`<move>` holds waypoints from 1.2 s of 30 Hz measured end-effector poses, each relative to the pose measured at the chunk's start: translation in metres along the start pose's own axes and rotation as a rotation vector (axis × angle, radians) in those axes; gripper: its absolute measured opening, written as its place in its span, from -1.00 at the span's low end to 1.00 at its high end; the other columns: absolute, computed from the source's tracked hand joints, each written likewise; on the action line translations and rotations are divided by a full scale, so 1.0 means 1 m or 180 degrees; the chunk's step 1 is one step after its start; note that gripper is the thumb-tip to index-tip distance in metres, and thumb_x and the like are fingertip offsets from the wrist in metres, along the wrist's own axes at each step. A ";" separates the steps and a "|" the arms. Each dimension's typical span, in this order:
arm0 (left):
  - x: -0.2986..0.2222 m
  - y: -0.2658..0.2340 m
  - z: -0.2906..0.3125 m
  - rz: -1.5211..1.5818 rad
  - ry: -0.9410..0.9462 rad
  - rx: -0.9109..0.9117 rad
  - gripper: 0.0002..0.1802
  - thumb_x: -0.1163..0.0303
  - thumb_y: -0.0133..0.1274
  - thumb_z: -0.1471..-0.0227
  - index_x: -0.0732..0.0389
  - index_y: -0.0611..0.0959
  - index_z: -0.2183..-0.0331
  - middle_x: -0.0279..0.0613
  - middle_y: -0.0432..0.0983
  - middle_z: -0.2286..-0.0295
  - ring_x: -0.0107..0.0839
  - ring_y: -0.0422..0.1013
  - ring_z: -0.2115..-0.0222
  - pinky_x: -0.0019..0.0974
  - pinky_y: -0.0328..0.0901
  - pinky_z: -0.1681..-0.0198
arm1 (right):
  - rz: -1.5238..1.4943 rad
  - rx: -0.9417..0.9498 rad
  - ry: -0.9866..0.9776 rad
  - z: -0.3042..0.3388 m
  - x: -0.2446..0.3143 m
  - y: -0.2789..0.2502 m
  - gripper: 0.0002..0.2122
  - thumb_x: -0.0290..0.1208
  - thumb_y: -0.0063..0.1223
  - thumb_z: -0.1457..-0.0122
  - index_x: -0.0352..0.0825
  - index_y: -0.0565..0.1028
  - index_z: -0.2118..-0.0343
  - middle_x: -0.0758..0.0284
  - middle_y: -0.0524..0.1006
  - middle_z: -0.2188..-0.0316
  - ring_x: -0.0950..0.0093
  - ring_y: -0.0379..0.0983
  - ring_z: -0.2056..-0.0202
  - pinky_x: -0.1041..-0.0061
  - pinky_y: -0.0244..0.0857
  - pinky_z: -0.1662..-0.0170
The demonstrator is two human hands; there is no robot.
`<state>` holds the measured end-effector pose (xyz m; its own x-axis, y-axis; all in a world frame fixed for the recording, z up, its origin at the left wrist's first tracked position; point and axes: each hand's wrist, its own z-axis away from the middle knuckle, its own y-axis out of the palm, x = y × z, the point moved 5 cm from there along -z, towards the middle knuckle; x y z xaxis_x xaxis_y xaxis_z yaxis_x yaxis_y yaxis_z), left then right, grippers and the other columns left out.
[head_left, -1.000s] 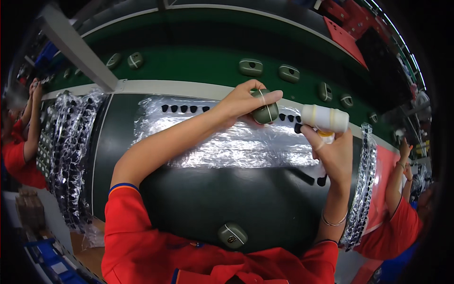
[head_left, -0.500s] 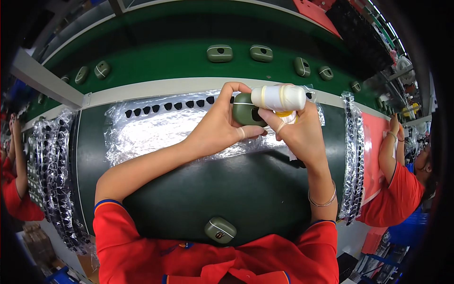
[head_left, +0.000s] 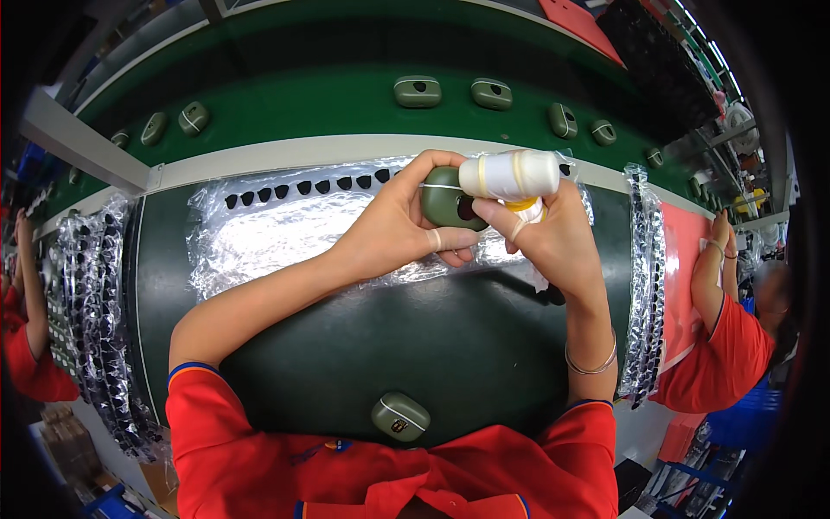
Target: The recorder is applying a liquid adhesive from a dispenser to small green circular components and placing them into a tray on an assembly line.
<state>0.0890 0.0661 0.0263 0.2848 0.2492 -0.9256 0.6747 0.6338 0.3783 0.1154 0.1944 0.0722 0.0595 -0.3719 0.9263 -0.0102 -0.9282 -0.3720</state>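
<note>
My left hand (head_left: 385, 223) grips a rounded olive-green case (head_left: 441, 197) with a pale seam line, fingers behind it and thumb below. A dark patch shows on the case's face beside my right thumb. Closed round a white cylinder bound with pale bands (head_left: 508, 176), my right hand (head_left: 564, 246) presses its thumb close to that patch. Something yellow and white shows under the cylinder, partly hidden by the hand. Both thumbs wear pale finger bands. Another olive-green case (head_left: 400, 416) lies on the dark table near my body.
Clear plastic sheeting (head_left: 259, 246) with a row of small black pieces (head_left: 303, 188) lies beyond my forearms. Past a pale rail, more green cases (head_left: 418, 92) sit on a green belt (head_left: 303, 112). Plastic strips (head_left: 638, 294) hang at both sides; people in red work left and right.
The green cases on the belt have shifted slightly to the right. My hands keep hold of the case and the white cylinder, with only a small shift of the left fingers.
</note>
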 end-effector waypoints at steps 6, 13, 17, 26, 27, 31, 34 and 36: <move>0.002 -0.001 0.000 -0.0155 -0.0120 0.0016 -0.43 0.60 0.06 0.12 0.19 0.18 0.07 -0.17 0.39 0.40 -0.44 0.41 0.50 -0.41 0.40 0.50 | 0.0604 -0.0158 -0.0649 0.004 0.000 0.004 -0.70 -0.53 0.21 0.19 -0.47 0.42 0.34 0.26 0.41 0.36 0.35 0.40 0.35 0.47 0.28 0.29; -0.005 -0.007 0.001 -0.0179 -0.0013 0.0049 -0.50 0.57 0.02 0.09 0.20 0.21 0.09 -0.21 0.37 0.47 -0.50 0.38 0.59 -0.46 0.36 0.58 | 0.0753 -0.0689 -0.0982 0.007 0.004 -0.002 -0.58 -0.52 0.21 0.15 -0.41 0.29 0.20 0.27 0.41 0.36 0.50 0.38 0.38 0.57 0.30 0.32; -0.008 -0.011 0.002 -0.0253 0.0017 -0.0063 -0.52 0.60 0.02 0.10 0.20 0.24 0.11 -0.22 0.36 0.49 -0.53 0.35 0.66 -0.48 0.33 0.63 | -0.0179 -0.0682 -0.1196 0.023 0.023 -0.004 -0.53 -0.47 0.19 0.11 -0.43 0.24 0.13 0.21 0.41 0.30 0.43 0.41 0.33 0.56 0.31 0.27; -0.014 -0.009 -0.001 -0.0060 -0.0017 0.0173 -0.49 0.57 0.06 0.11 0.18 0.25 0.10 -0.23 0.40 0.50 -0.54 0.35 0.65 -0.49 0.29 0.62 | -0.0240 0.0046 -0.0502 0.018 0.023 -0.002 -0.70 -0.42 -0.03 -0.06 -0.36 0.27 0.14 0.34 0.42 0.42 0.71 0.30 0.56 0.79 0.13 0.62; -0.017 -0.011 -0.003 -0.0170 0.0040 0.0153 -0.49 0.56 0.07 0.11 0.18 0.25 0.10 -0.22 0.40 0.48 -0.54 0.35 0.65 -0.49 0.30 0.61 | -0.0353 -0.0158 -0.0447 0.018 0.026 -0.011 -0.72 -0.46 0.00 -0.04 -0.36 0.29 0.17 0.37 0.43 0.45 0.68 0.33 0.55 0.74 0.18 0.56; -0.017 -0.033 -0.011 -0.0821 0.0200 -0.0114 -0.46 0.51 0.14 0.17 0.18 0.29 0.12 -0.21 0.43 0.35 -0.51 0.40 0.49 -0.47 0.33 0.49 | -0.0400 -0.0430 -0.0227 0.024 0.014 -0.037 -0.71 -0.50 0.05 0.03 -0.36 0.32 0.20 0.42 0.40 0.45 0.72 0.28 0.52 0.78 0.16 0.52; -0.021 -0.070 -0.028 -0.1953 0.0395 -0.0503 -0.40 0.42 0.24 0.28 0.17 0.36 0.13 -0.19 0.43 0.29 -0.47 0.41 0.35 -0.41 0.32 0.30 | 0.1068 -0.0738 -0.0421 0.032 -0.001 -0.056 -0.65 -0.49 0.18 0.15 -0.37 0.37 0.24 0.40 0.43 0.43 0.71 0.30 0.50 0.77 0.17 0.48; -0.029 -0.084 -0.035 -0.2266 0.0283 -0.0727 -0.39 0.42 0.25 0.30 0.16 0.37 0.13 -0.23 0.43 0.27 -0.49 0.38 0.30 -0.42 0.29 0.27 | 0.1126 -0.0788 -0.0418 0.040 -0.009 -0.063 -0.67 -0.51 0.16 0.14 -0.37 0.37 0.25 0.40 0.43 0.44 0.70 0.30 0.48 0.76 0.18 0.47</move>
<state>0.0007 0.0312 0.0216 -0.2301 -0.2255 -0.9467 0.5145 0.7976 -0.3150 0.1550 0.2569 0.0853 0.1354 -0.6771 0.7234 -0.2902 -0.7252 -0.6244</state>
